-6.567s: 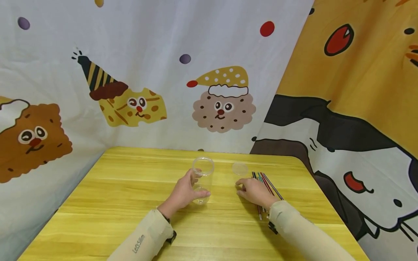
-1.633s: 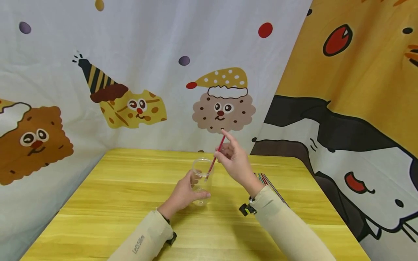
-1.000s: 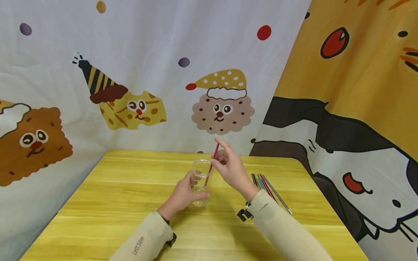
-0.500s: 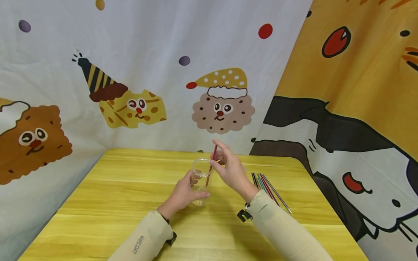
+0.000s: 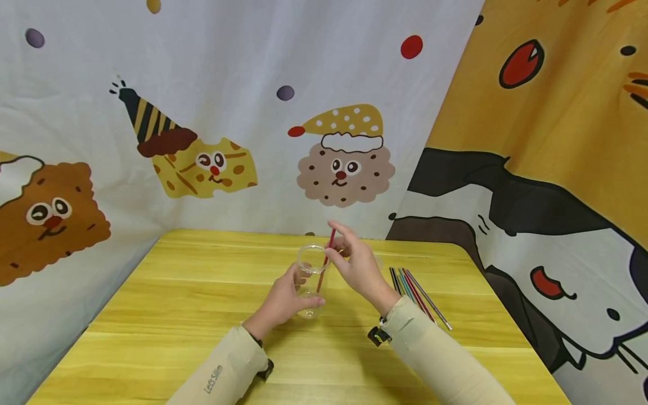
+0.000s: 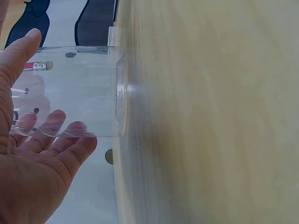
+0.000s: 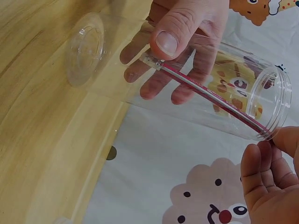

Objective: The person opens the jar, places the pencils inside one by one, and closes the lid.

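My left hand [image 5: 283, 297] holds a tall clear plastic jar [image 6: 84, 93] upright on the table, thumb on the near side and fingers round the far side. My right hand [image 5: 360, 271] is at the right of the jar's open rim, thumb and fingers pinching a red-and-silver striped pencil [image 7: 205, 91]. The index fingertip lies at the pencil's top end. Most of the pencil slants down inside the jar, with its eraser [image 6: 48, 66] lowermost and above the jar's bottom. No other pencil shows inside the jar.
Several pencils [image 5: 415, 289], in black, teal, red and purple-grey, lie on the wooden table [image 5: 202, 281] to the right, beside the right forearm. A clear round lid [image 5: 379, 261] is mostly hidden behind the right hand. A printed cloth [image 5: 228, 67] hangs behind the table.
Earlier my right hand was at the pencils on the table. It then brought one pencil over the jar and has lowered it inside, moving slightly left. The left hand has stayed on the jar.
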A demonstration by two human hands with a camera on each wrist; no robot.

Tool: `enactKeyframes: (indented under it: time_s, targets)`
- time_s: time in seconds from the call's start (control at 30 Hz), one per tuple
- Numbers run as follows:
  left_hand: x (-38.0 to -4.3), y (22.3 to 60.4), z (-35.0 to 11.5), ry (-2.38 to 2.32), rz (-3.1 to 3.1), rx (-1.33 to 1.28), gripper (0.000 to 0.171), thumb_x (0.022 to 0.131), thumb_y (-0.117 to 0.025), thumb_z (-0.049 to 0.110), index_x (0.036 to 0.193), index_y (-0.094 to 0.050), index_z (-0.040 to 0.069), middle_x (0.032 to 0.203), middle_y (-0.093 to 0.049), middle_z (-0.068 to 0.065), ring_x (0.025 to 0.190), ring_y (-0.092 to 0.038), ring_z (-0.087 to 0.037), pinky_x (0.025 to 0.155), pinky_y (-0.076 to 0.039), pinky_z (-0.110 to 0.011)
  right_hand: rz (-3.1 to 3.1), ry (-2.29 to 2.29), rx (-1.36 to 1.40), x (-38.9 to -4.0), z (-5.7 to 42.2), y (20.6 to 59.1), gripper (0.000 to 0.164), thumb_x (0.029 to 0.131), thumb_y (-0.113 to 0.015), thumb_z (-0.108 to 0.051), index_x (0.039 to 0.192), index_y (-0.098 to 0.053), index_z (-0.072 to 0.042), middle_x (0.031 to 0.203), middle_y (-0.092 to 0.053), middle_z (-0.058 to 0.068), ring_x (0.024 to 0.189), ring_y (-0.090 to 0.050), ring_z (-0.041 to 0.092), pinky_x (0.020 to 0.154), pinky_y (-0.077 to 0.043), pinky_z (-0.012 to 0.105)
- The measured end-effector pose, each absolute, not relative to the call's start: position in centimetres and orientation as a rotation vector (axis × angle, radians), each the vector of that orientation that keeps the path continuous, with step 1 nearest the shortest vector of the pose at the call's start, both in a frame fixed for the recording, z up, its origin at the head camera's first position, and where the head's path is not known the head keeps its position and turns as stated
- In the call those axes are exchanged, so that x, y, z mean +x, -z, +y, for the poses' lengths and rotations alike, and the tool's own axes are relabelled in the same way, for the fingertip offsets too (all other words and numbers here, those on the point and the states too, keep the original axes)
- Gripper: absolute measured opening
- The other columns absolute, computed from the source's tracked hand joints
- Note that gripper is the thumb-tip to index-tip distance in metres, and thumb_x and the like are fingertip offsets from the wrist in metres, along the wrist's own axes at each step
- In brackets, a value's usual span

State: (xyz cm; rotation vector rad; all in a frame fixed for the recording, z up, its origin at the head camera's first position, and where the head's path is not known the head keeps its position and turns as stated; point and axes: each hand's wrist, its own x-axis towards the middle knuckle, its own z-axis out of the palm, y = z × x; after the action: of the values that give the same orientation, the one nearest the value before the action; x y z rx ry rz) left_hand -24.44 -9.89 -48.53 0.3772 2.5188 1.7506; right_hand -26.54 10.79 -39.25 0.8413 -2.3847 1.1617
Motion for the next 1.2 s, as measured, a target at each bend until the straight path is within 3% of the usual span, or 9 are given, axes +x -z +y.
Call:
enactKeyframes:
  time_s: [0.23,0.53,0.97,1.2]
  targets:
    - [-24.40,48.45,-9.85,-1.753,2.517,0.376,0.079,0.083,-0.095,0.028,0.148,-0.051,0.019,0.146,-0.064,-0.012,0.140,-0.058,-0.046,0.114,-0.051,-0.061,-2.392,-1.177,0.827,-26.62,10.85,39.35,0.059,0.104,-0.072,-0.010,0.158,-0.049,-0.016,0.102,-0.080,0.006,0.084,-0.073,0.017,0.077,-0.063,0.029]
    - [-24.40,48.59,-9.88,-1.753,2.519,0.375,0.082,0.082,-0.096,0.032,0.149,-0.050,0.020,0.147,-0.064,-0.011,0.139,-0.059,-0.046,0.112,-0.052,-0.062,-2.444,-1.173,0.806,-26.80,10.84,39.53,0.034,0.107,-0.068,-0.015,0.140,-0.067,-0.011,0.108,-0.079,0.003,0.092,-0.073,0.015,0.083,-0.063,0.030]
    - [-24.46,48.60,-9.87,-1.747,2.520,0.371,0.079,0.084,-0.095,0.029,0.148,-0.050,0.021,0.147,-0.063,-0.013,0.138,-0.059,-0.046,0.112,-0.052,-0.062,-2.432,-1.186,0.807,-26.66,10.75,39.31,0.032,0.106,-0.068,-0.014,0.138,-0.068,-0.008,0.107,-0.078,0.004,0.091,-0.072,0.014,0.081,-0.063,0.029]
    - [-24.46,48.63,-9.89,-1.747,2.510,0.371,0.079,0.085,-0.094,0.028,0.149,-0.049,0.020,0.149,-0.062,-0.015,0.138,-0.059,-0.044,0.112,-0.052,-0.061,-2.426,-1.154,0.793,-26.52,10.83,39.36,0.027,0.106,-0.069,-0.015,0.132,-0.072,-0.011,0.107,-0.078,0.002,0.089,-0.071,0.013,0.078,-0.062,0.027]
